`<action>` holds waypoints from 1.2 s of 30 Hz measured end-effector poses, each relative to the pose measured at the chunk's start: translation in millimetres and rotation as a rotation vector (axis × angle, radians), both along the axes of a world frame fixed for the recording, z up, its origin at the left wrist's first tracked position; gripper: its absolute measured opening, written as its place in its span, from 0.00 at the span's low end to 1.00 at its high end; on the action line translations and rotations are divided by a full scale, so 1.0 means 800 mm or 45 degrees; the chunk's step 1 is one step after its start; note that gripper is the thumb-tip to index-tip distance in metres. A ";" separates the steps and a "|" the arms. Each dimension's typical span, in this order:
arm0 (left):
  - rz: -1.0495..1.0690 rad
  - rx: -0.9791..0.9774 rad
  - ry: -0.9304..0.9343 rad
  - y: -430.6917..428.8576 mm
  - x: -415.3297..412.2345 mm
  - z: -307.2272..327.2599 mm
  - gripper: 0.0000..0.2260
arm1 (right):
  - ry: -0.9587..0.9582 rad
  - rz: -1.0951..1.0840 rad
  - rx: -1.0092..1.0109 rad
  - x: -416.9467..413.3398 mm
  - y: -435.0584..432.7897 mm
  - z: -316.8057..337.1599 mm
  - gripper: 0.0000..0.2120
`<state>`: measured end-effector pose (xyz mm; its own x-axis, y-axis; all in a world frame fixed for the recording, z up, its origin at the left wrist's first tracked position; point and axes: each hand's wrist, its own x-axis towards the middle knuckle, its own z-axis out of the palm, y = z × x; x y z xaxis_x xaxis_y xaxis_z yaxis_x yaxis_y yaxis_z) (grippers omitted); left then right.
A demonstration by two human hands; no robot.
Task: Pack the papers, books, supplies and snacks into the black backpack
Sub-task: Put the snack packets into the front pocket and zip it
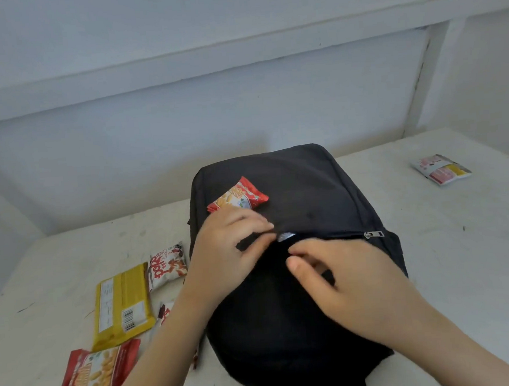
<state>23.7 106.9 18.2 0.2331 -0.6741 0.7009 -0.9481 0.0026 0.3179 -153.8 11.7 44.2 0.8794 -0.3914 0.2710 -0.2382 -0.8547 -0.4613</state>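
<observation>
The black backpack lies flat on the white table, its front pocket zipper partly open and the metal pull at the right end. A small red snack packet rests on the bag's top. My left hand pinches the upper edge of the pocket opening, where a silvery packet edge shows. My right hand grips the pocket's lower edge just below it. The pocket's inside is hidden.
Left of the bag lie a yellow wrapper, a white-and-red snack packet, a red peanut packet and another packet half hidden by my left arm. A pale packet lies far right. A wall stands close behind.
</observation>
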 end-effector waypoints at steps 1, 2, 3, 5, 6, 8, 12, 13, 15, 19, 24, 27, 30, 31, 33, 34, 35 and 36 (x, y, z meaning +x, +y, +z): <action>-0.006 0.096 0.055 0.009 -0.001 -0.008 0.07 | -0.083 0.011 0.035 0.003 -0.004 0.007 0.20; 0.007 0.171 0.115 0.018 -0.003 -0.016 0.09 | -0.152 0.014 0.048 0.008 -0.009 0.011 0.17; 0.030 0.210 0.187 0.027 -0.004 -0.024 0.10 | -0.200 0.015 0.034 0.017 -0.015 0.013 0.14; 0.078 0.195 0.352 0.043 -0.007 -0.039 0.09 | -0.216 0.021 -0.045 0.041 -0.027 0.014 0.11; 0.101 0.169 0.425 0.050 -0.007 -0.045 0.09 | -0.185 0.039 -0.103 0.056 -0.033 0.012 0.12; 0.138 0.126 0.521 0.062 -0.008 -0.053 0.07 | -0.074 0.135 -0.209 0.087 -0.044 0.008 0.17; 0.164 0.072 0.584 0.075 -0.008 -0.057 0.05 | 0.116 0.357 -0.358 0.146 -0.056 -0.004 0.25; 0.165 0.056 0.597 0.076 -0.008 -0.057 0.04 | 0.152 0.383 -0.365 0.157 -0.058 -0.007 0.26; 0.163 0.042 0.628 0.076 -0.008 -0.059 0.04 | 0.198 0.396 -0.351 0.173 -0.061 -0.012 0.26; 0.132 0.081 0.666 0.072 -0.004 -0.058 0.06 | 0.113 0.284 -0.269 0.177 -0.068 -0.014 0.23; 0.087 0.241 0.542 0.054 0.002 -0.048 0.09 | -0.109 0.219 0.034 0.143 -0.064 -0.005 0.22; 0.102 0.153 0.471 0.039 0.002 -0.042 0.06 | -0.287 0.237 0.250 0.109 -0.053 0.001 0.17; 0.165 -0.005 0.540 0.029 0.007 -0.033 0.05 | -0.455 0.321 0.251 0.071 -0.037 0.006 0.15; 0.179 -0.062 0.600 0.026 0.009 -0.030 0.06 | -0.497 0.373 0.207 0.058 -0.032 0.005 0.15; 0.189 -0.157 0.725 0.020 0.013 -0.021 0.06 | -0.508 0.458 0.084 0.036 -0.025 -0.004 0.16; 0.186 -0.189 0.758 0.017 0.014 -0.015 0.06 | -0.483 0.477 0.023 0.028 -0.023 -0.011 0.17; 0.183 -0.212 0.759 0.015 0.014 -0.010 0.05 | -0.453 0.480 -0.019 0.022 -0.022 -0.018 0.17; 0.188 -0.227 0.733 0.013 0.014 -0.004 0.05 | -0.432 0.472 -0.037 0.019 -0.021 -0.024 0.17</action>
<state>35.1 117.1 15.0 0.6891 -0.4901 0.5338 -0.6192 -0.0155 0.7851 -138.6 -5.0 24.9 0.8183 -0.0572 0.5720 0.2435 -0.8669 -0.4349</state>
